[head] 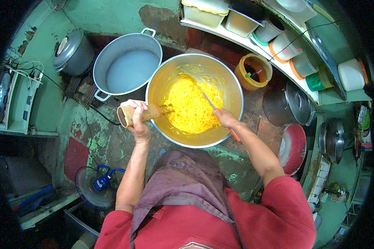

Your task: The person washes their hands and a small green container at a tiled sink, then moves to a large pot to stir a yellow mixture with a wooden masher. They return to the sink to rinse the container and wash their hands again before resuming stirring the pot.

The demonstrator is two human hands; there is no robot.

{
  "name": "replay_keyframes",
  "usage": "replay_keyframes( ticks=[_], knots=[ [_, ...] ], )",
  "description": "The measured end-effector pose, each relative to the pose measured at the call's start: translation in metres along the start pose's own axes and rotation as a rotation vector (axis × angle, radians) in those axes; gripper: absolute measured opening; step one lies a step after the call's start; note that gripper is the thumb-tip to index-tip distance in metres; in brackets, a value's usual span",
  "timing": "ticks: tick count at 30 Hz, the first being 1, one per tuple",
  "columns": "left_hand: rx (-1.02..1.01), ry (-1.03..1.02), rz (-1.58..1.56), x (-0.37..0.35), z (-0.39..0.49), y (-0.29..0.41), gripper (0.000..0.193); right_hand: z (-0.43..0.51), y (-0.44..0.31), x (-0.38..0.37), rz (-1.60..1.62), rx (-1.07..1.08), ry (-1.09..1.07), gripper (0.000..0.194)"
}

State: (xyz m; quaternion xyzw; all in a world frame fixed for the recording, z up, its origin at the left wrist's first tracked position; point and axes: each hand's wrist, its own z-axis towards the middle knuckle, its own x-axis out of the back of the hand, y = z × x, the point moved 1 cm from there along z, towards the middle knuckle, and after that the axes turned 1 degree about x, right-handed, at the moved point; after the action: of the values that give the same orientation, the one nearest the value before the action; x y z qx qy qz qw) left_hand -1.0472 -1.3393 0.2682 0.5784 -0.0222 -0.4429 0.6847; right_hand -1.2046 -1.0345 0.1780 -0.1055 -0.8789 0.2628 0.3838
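A large round metal pot (194, 144) stands in front of me, with a mass of bright yellow shredded food (194, 105) inside. My right hand (227, 119) grips a long metal utensil (207, 98) with an orange handle (234, 134). Its far end is blurred over the yellow shreds. At the pot's left rim, my left hand (138, 119) is closed around a tan, block-like piece (152, 112). The piece has a dark patch at its outer end and reaches over the rim. Dark, blurred streaks show at its inner end; its material is unclear.
A two-handled metal pot (100, 67) of cloudy liquid adjoins on the left, near a lidded pot (74, 53). A yellow bucket (240, 73), a dark lidded pot (275, 105) and a red basin (300, 146) stand right. Tubs line a shelf (237, 35). A fan (95, 186) is lower left.
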Motion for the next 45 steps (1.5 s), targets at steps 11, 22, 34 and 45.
replay_keyframes(
  ticks=[11,22,34,45],
  knots=[
    [0.165,-0.26,0.091,-0.016,-0.05,-0.052,0.014,-0.041,-0.068,0.144,-0.825,0.422,0.087,0.047],
    [0.158,-0.339,0.1,0.003,-0.06,-0.04,0.016,-0.001,-0.04,0.159,-0.925,0.2,0.095,0.048],
    [0.214,-0.389,-0.048,0.014,0.005,-0.033,0.011,-0.247,-0.009,-0.046,-0.165,-0.317,0.196,0.055],
    [0.233,-0.462,-0.118,0.04,0.017,0.007,0.012,-0.264,-0.038,0.058,-1.002,-0.204,0.112,0.04]
  ],
)
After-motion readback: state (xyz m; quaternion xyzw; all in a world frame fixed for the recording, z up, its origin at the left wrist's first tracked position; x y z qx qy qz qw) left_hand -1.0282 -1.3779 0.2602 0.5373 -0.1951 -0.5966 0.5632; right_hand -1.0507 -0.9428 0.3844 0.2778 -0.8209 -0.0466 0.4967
